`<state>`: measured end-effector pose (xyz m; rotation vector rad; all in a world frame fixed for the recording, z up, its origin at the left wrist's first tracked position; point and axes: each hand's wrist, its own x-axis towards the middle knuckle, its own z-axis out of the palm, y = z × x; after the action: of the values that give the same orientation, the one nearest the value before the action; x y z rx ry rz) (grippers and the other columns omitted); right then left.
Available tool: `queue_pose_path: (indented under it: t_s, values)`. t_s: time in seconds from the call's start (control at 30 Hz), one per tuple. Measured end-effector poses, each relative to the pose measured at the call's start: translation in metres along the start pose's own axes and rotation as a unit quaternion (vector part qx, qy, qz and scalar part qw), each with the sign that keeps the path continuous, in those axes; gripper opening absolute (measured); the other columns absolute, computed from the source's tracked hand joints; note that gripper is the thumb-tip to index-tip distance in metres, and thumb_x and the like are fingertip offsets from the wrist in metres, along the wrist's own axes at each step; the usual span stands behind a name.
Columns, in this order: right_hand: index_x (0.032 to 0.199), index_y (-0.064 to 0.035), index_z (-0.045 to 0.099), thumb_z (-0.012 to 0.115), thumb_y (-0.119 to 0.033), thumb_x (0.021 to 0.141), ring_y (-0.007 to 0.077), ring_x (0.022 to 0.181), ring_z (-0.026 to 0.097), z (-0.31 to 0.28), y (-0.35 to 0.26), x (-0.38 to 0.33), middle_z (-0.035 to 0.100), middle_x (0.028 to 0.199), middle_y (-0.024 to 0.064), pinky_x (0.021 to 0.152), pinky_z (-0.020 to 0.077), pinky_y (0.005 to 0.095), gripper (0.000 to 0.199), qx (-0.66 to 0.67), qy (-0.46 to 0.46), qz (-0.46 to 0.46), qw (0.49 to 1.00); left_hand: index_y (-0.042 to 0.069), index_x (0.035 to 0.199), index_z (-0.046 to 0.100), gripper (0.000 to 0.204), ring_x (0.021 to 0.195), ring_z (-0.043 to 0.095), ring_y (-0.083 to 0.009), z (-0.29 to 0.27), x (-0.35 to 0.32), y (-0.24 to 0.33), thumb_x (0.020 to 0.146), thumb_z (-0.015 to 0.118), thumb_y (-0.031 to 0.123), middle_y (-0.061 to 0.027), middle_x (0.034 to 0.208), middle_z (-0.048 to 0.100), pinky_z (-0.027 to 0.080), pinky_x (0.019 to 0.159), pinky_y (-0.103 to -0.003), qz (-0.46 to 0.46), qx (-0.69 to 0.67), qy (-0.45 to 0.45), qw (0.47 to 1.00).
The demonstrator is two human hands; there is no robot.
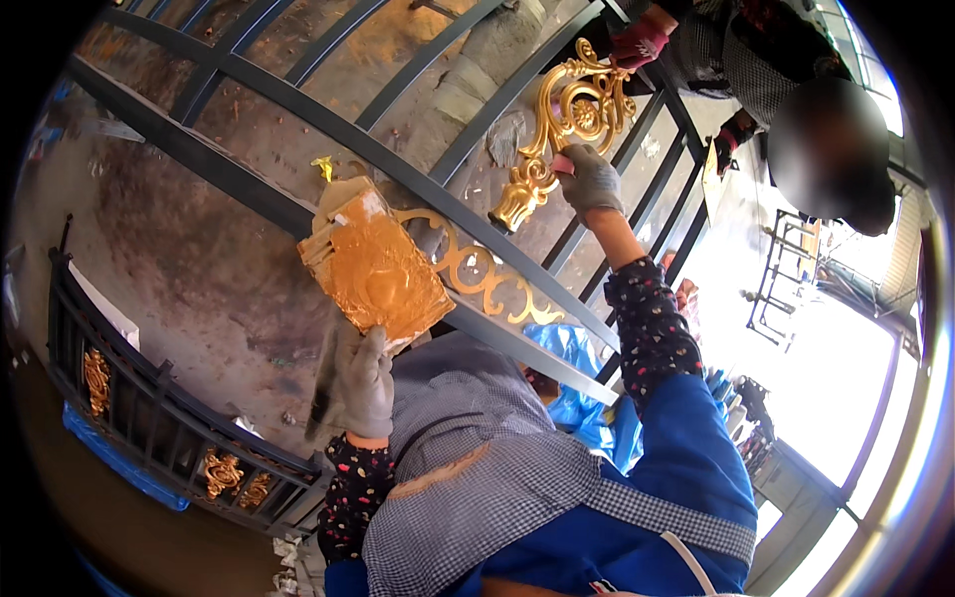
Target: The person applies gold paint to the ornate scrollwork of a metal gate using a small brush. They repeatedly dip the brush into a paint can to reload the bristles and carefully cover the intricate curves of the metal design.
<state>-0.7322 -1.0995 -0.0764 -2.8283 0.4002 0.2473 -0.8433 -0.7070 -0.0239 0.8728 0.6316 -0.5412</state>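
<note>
My left hand [364,386], in a grey glove, grips the near edge of a small box-like tray [386,271] smeared with wet gold paint. My gloved right hand [594,185] is closed, with a small pink piece [563,163], perhaps sponge, showing at its fingertips. Those fingertips are at the edge of a gold scroll ornament [545,134] on a dark grey metal railing [383,164]. Whether the pink piece touches the ornament, I cannot tell. Beyond the tray, a flatter gold scroll [477,269] sits between two rails.
Across the railing, another person's red-gloved hand [640,42] is at the ornament's upper end. A second dark railing with gold ornaments [221,472] stands at lower left. Blue plastic sheeting [567,348] lies below the rail. A yellow scrap [323,167] is beside the tray.
</note>
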Motion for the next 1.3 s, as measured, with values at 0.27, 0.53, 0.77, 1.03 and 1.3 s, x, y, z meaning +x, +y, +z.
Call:
queue_pose_path:
  t_s: [0.27, 0.53, 0.77, 1.03, 1.3]
  values:
    - [0.099, -0.0122, 0.065, 0.066, -0.012, 0.08, 0.0338, 0.092, 0.066, 0.016, -0.03, 0.024, 0.064, 0.099, 0.0094, 0.077, 0.053, 0.0434, 0.019, -0.103, -0.071, -0.147, 0.981, -0.002, 0.136, 0.044, 0.043, 0.12, 0.058, -0.0275, 0.002, 0.002, 0.003, 0.097, 0.057, 0.012, -0.016, 0.133, 0.054, 0.052, 0.101, -0.042, 0.01, -0.006, -0.006, 1.0]
    - [0.093, -0.0127, 0.063, 0.066, -0.008, 0.078, 0.0329, 0.083, 0.066, 0.007, -0.034, 0.026, 0.063, 0.094, 0.0078, 0.071, 0.0535, 0.0431, 0.016, -0.099, -0.044, -0.213, 0.971, -0.003, 0.135, 0.045, 0.046, 0.118, 0.059, -0.0274, -0.004, 0.003, -0.001, 0.095, 0.061, 0.013, -0.0159, 0.132, 0.055, 0.052, 0.1, -0.042, 0.003, 0.019, 0.019, 1.0]
    - [0.099, -0.0126, 0.066, 0.067, -0.011, 0.081, 0.0331, 0.088, 0.067, -0.006, -0.007, 0.033, 0.065, 0.098, 0.0105, 0.075, 0.0534, 0.0427, 0.018, -0.138, -0.048, -0.098, 0.984, -0.002, 0.133, 0.047, 0.042, 0.118, 0.06, -0.0273, -0.003, 0.001, -0.004, 0.095, 0.06, 0.011, -0.0163, 0.132, 0.055, 0.053, 0.1, -0.042, 0.012, -0.009, 0.026, 1.0]
    - [0.101, -0.0131, 0.067, 0.068, -0.021, 0.084, 0.0357, 0.093, 0.065, 0.024, 0.018, 0.02, 0.066, 0.099, 0.0118, 0.08, 0.0516, 0.0446, 0.019, 0.039, 0.033, -0.059, 0.997, -0.001, 0.134, 0.047, 0.043, 0.119, 0.059, -0.0277, 0.01, -0.002, 0.005, 0.095, 0.061, 0.012, -0.0152, 0.132, 0.055, 0.053, 0.1, -0.042, 0.031, -0.006, 0.006, 0.999]
    - [0.103, -0.0123, 0.066, 0.065, -0.013, 0.081, 0.0358, 0.094, 0.065, 0.014, 0.005, 0.023, 0.066, 0.1, 0.0121, 0.08, 0.0512, 0.0427, 0.021, -0.013, -0.036, -0.018, 0.999, 0.001, 0.135, 0.048, 0.043, 0.119, 0.059, -0.0259, 0.008, -0.001, 0.002, 0.095, 0.061, 0.011, -0.0141, 0.132, 0.056, 0.052, 0.101, -0.041, 0.034, -0.01, 0.014, 0.999]
